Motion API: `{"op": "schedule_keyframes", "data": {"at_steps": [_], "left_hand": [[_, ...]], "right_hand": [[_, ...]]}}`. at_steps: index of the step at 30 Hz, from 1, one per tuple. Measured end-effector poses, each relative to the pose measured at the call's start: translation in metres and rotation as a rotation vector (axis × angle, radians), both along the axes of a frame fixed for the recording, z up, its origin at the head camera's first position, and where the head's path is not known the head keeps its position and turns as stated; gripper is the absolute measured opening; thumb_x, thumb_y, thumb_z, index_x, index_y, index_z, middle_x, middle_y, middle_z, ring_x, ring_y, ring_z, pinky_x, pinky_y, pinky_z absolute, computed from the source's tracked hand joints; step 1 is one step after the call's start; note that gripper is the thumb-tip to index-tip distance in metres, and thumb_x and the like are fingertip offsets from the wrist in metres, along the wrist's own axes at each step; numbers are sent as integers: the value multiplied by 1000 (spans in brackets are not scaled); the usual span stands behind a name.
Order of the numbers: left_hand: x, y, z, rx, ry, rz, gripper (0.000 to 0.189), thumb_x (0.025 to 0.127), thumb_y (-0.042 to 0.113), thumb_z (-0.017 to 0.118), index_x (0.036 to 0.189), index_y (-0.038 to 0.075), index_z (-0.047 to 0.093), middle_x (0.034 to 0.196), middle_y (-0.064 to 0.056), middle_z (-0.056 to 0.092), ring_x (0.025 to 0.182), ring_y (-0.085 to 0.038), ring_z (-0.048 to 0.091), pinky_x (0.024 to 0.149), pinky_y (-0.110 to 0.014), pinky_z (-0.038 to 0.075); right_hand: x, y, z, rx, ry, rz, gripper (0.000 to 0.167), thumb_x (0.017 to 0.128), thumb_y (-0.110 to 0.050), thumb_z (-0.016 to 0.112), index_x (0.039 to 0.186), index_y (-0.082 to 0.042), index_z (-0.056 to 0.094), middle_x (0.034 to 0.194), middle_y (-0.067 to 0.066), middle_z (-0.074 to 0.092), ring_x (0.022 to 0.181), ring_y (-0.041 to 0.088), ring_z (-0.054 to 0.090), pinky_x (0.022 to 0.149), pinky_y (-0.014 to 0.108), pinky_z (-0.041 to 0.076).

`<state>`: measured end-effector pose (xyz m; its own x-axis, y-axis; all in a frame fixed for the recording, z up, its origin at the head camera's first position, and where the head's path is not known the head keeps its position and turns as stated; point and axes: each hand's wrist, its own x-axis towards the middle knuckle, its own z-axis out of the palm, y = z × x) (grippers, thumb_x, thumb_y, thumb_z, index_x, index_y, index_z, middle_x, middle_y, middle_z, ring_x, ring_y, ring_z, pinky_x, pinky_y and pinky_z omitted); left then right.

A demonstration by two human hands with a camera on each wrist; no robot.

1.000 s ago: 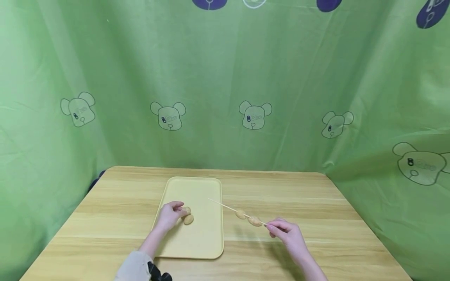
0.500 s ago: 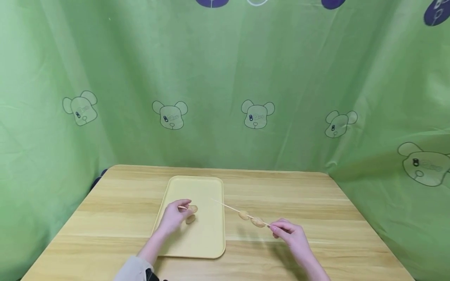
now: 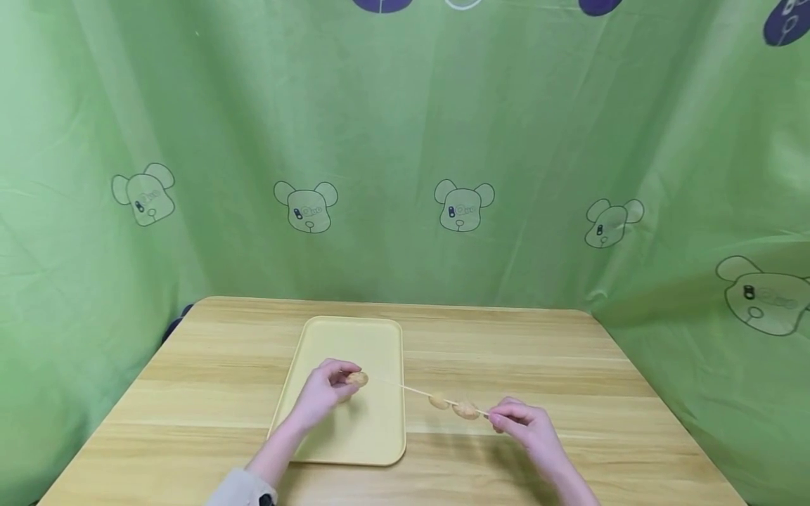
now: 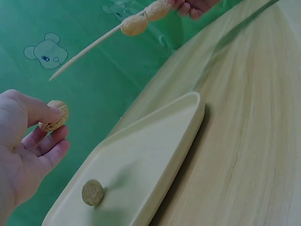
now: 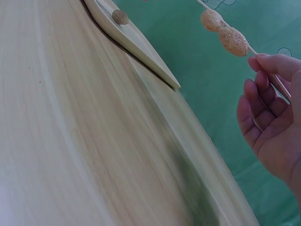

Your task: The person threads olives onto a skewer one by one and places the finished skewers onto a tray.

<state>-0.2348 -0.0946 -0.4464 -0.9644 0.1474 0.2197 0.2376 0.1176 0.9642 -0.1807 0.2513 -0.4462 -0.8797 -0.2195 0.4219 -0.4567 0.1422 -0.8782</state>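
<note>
My left hand (image 3: 321, 393) pinches a tan, wrinkled ball (image 3: 358, 379) between thumb and fingers above the yellow tray (image 3: 373, 439). With its fingertips, my right hand (image 3: 530, 432) holds a thin wooden skewer (image 3: 414, 391) near one end, tilted over the table. Two similar tan pieces are threaded on it close to that hand, a smaller piece (image 5: 212, 20) and a longer piece (image 5: 233, 41). The skewer's pointed tip faces the ball in my left hand, apart from it in the left wrist view. Another tan ball (image 4: 92, 192) lies on the tray, mostly hidden in the head view.
A light wooden table (image 3: 493, 337) carries the tray left of centre. Green curtain (image 3: 392, 267) with printed bear heads hangs behind the table and along both sides.
My left hand has picked the tan ball up from the tray and brought it rightward, near the skewer's tip. The skewer in my right hand has dipped slightly.
</note>
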Motion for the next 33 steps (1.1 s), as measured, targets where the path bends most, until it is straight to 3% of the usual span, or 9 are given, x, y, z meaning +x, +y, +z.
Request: {"op": "schedule_keyframes", "data": {"at_steps": [6,12,22,33], "left_hand": [[4,1,4,71,-5,-100,30,77,-11,63,106,-15,56,99,-18,60,88,-20,58,77,-19,51],[6,0,4,104,-23,-137,31,77,-14,60,107,-17,53,96,-16,60,87,-17,57,77,-19,50],[9,1,5,104,-32,-142,31,77,-13,61,107,-16,54,98,-18,61,88,-19,58,76,-19,50],[11,-3,8,23,-7,-128,35,78,1,70,111,-7,61,98,-12,59,85,-14,55,76,-21,50]], "right_hand": [[1,2,0,16,-1,10,10,83,8,59,86,6,68,75,-1,60,72,8,54,64,21,47],[1,5,-2,11,-14,30,11,83,9,59,87,5,69,78,-2,62,73,7,55,65,21,48],[1,4,-5,24,16,25,14,81,10,60,86,2,70,79,-3,63,73,6,56,63,20,48],[-1,2,-5,40,-17,6,8,81,7,61,86,8,67,80,0,63,74,7,56,64,21,50]]}}
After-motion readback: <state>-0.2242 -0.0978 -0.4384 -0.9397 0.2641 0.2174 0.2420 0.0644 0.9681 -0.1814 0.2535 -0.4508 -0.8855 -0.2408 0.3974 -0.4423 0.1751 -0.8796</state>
